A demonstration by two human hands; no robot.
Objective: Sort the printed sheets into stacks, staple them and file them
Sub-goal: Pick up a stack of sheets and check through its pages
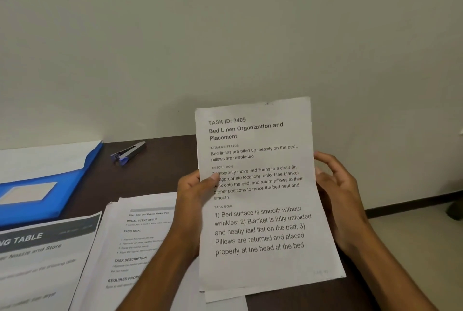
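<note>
I hold one printed set, the "Bed Linen" sheets [260, 193], upright in front of me, above the dark table [160, 160]. My left hand [194, 193] pinches the left edge, with the thumb pressed on the text. My right hand [338, 185] is at the right edge, at about 3 o'clock from the page; its fingers curl behind the paper, but I cannot tell for sure if they clamp it or only support it. At the bottom edge I see a second sheet under the first one, so this is more than one page.

On the table, at 9 o'clock from the held sheets, lies a pile with the heading "Task Goal" [140, 240]. Farther left, at about 8 o'clock, lies another sheet with "TABLE" in its header [45, 255]. The blue folder [50, 180] is at 10 o'clock and seems to hold white paper already. The stapler [129, 153] lies just beyond it, near the wall, and no hand touches it.

I judge the sorting is partly done. The stapling of these piles and the filing mostly remain.
</note>
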